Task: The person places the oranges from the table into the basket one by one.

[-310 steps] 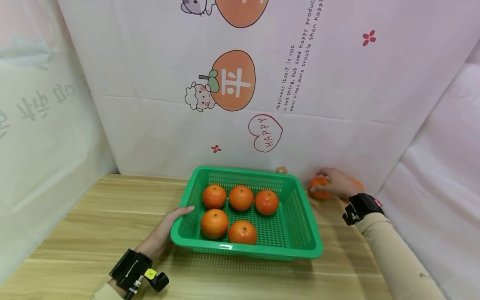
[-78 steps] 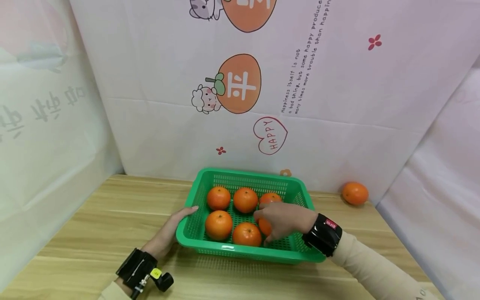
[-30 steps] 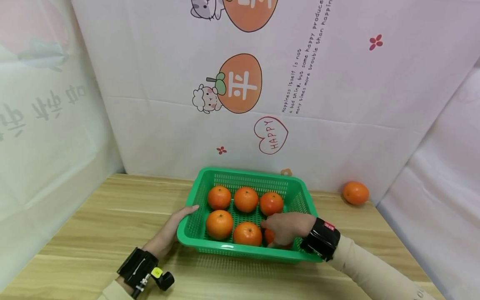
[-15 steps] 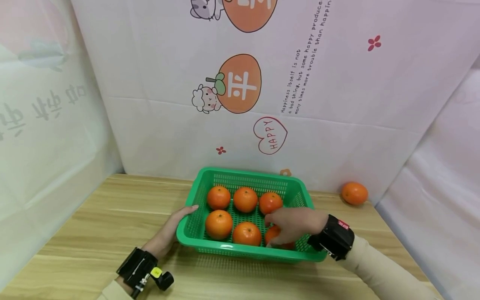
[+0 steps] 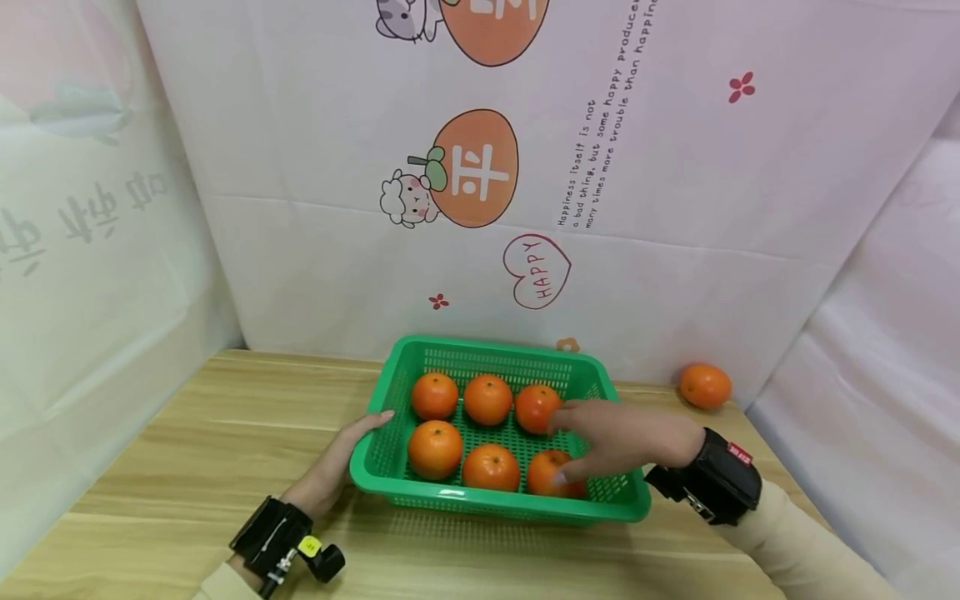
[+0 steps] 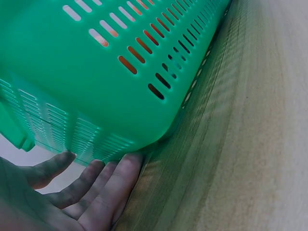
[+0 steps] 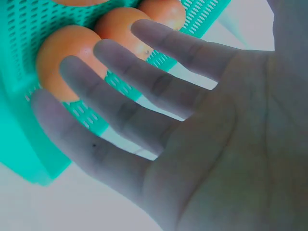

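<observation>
A green plastic basket (image 5: pixel 495 498) stands on the table with several oranges in two rows of three. My left hand (image 5: pixel 337 457) grips its left side, thumb over the rim. In the left wrist view the fingers (image 6: pixel 113 190) press the outer wall. My right hand (image 5: pixel 618 435) hovers over the basket's right side, palm down, fingers spread, holding nothing. Its thumb overlaps the front right orange (image 5: pixel 546 471) in the head view; whether they touch I cannot tell. Just beyond its fingertips is the back right orange (image 5: pixel 537 408). The right wrist view shows the extended fingers (image 7: pixel 130 113) before the oranges.
One more orange (image 5: pixel 705 386) lies on the wooden table (image 5: pixel 247 417) at the back right, against the printed cloth backdrop (image 5: pixel 660 308). White cloth walls (image 5: pixel 885 400) bound both sides. Each wrist wears a black strap with a camera.
An orange from the table's right is now at the basket's front right. In the last second my right hand has let go of it and drawn up and right. My left hand stays put.
</observation>
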A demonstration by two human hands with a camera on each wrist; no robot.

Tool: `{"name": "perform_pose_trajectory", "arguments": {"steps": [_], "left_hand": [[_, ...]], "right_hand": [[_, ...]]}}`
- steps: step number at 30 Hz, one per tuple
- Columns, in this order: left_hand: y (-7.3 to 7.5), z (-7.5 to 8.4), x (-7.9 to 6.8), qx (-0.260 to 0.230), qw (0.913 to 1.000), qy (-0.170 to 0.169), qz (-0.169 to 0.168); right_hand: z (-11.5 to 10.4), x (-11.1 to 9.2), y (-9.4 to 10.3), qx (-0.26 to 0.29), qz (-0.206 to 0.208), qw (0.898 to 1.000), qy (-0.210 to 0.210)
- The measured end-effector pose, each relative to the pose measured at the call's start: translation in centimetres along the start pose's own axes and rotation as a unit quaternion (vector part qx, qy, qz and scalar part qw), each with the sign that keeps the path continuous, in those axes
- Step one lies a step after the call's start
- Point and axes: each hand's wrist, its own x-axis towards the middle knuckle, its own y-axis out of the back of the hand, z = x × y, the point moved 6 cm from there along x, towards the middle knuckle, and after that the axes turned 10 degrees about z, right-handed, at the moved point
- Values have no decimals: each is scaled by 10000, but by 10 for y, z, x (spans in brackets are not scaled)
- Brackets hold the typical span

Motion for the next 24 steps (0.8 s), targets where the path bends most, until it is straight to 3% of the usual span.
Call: {"name": "perform_pose_trajectory", "arguments": {"steps": [6,17,24], "left_hand": [[-1,0,-1,-25,10000,-74,-40],[-3,-2,2,43,10000,-84,15],[-3,-2,4,-3,10000,-73,46]], "right_hand": [[2,-7,13,-9,367,9988,324],[5,-20,27,-602,929,9928,452],[12,-27,35,-469,1159,9914,376]]}}
